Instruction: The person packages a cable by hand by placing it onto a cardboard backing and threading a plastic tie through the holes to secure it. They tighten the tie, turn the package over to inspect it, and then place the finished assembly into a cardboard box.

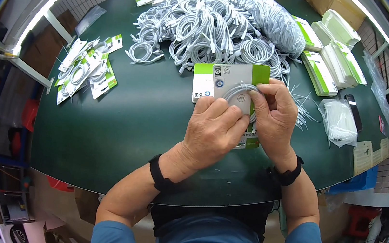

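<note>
A white and green cardboard backing card (205, 81) is in front of me over the table, with a grey-white coiled cable (237, 89) against its face. My right hand (275, 117) is closed at the card's right edge, thumb and forefinger pinching the coil. Curled in front of the card's lower left is my left hand (215, 130), its fingers pressed together beside the coil. Its fingertips are hidden, so what they grip does not show. A plug end (254, 128) of the cable hangs between the hands.
A large heap of coiled cables (202, 20) covers the table's back, beside a clear bag of them (270, 21). Carded cables (81, 71) lie at left. Stacked cards (319, 73), loose thin ties (301, 105) and a bag of ties (339, 122) are at right.
</note>
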Available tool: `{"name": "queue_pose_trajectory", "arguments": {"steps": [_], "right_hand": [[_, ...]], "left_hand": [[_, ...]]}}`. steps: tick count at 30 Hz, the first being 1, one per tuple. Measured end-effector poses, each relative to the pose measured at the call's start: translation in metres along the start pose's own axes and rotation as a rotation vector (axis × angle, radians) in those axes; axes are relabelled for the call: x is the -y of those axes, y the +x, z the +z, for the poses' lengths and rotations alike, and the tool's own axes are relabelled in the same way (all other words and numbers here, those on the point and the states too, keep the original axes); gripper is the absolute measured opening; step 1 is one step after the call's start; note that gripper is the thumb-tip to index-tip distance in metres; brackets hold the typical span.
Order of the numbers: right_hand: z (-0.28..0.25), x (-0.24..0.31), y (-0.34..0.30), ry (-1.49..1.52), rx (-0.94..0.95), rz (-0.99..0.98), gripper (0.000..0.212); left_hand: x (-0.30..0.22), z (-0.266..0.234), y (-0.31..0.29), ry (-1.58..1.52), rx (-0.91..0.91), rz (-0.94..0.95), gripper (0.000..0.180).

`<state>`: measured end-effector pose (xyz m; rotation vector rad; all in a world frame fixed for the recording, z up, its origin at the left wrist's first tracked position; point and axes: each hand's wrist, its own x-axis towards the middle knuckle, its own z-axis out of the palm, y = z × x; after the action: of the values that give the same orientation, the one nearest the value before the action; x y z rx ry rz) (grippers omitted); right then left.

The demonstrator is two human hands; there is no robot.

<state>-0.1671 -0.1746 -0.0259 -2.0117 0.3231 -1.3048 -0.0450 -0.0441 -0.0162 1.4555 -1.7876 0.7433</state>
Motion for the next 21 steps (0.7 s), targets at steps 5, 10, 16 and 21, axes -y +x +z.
{"name": "queue_pose_trajectory", "arguments": {"steps": [5, 10, 16, 21], "right_hand": [[0.000, 0.003, 0.002, 0.105, 0.002, 0.039, 0.014], [-0.002, 0.007, 0.006, 0.121, -0.013, 0.082, 0.017], [0.009, 0.015, 0.003, 0.222, 0.026, 0.075, 0.018], [-0.001, 0.001, -0.018, 0.291, 0.032, 0.183, 0.020]], "left_hand": [[0.006, -0.006, -0.001, -0.062, 0.035, -0.003, 0.026], [0.013, -0.020, -0.002, -0.416, -0.175, -0.332, 0.037], [0.021, -0.033, -0.022, -1.104, 0.002, -1.017, 0.043], [0.008, -0.021, -0.031, -1.296, 0.070, -1.036, 0.026]]}}
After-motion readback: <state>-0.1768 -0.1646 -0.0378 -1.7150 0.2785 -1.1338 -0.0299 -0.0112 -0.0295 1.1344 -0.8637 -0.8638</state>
